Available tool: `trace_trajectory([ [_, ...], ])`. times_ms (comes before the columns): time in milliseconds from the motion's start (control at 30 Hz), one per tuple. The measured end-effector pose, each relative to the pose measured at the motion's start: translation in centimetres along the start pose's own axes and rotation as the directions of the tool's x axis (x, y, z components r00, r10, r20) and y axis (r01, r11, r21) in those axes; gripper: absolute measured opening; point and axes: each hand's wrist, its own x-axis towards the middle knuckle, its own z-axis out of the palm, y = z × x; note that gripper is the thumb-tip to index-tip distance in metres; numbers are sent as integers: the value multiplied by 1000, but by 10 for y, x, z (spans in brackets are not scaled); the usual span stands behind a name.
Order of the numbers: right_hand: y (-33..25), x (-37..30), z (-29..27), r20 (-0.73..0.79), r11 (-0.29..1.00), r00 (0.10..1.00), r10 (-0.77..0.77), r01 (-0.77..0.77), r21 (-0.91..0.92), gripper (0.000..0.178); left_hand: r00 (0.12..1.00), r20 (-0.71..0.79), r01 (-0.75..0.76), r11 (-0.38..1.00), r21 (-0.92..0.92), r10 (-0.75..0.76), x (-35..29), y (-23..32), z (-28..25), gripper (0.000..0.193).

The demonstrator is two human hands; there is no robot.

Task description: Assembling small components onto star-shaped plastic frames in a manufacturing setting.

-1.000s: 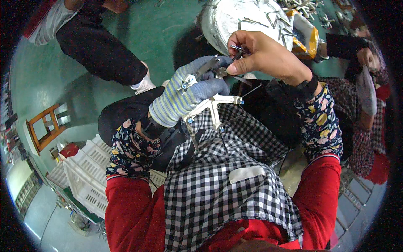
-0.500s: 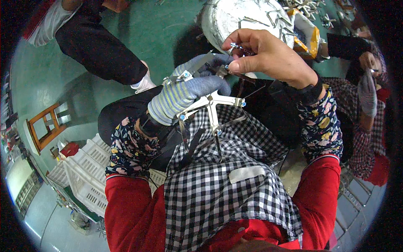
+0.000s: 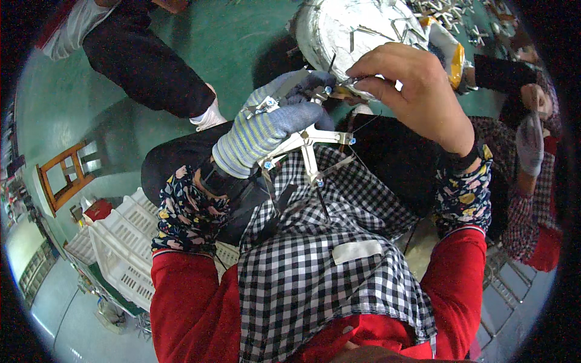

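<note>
The star-shaped frame [image 3: 308,142] looks like smooth, pale metal with a soft sheen. The striped glove [image 3: 242,145] is matt, ribbed knit; the checked apron [image 3: 327,278] is matt, creased cloth. The stacked crates [image 3: 134,239] look like plastic, the stool [image 3: 45,183] like smooth varnished wood, the green floor [image 3: 242,36] faintly glossy.

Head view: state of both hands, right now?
Left hand: gloved, closed on the pale multi-armed metal frame.
Right hand: bare, thumb and fingers drawn nearly together; whether they pinch a small part cannot be told.
</note>
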Motion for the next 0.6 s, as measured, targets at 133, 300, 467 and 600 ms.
trace_trajectory([
  [133, -8, 2, 6, -37, 997, 997, -72, 71, -41, 11, 988, 65, -146, 984, 97, 140, 6, -13, -8, 42],
  [300, -7, 3, 6, -42, 994, 996, -83, 80, -71, 10, 989, 60, -136, 991, 17, 135, 6, -12, -3, 42],
  [467, -5, 2, 9, -38, 993, 994, -104, 101, -68, 11, 997, -21, -78, 994, 83, 80, 0, -2, 3, 42],
  [600, -5, 1, 9, -26, 991, 993, -116, 114, -65, 9, 999, -18, -47, 996, 77, 49, -2, 1, 4, 41],
])
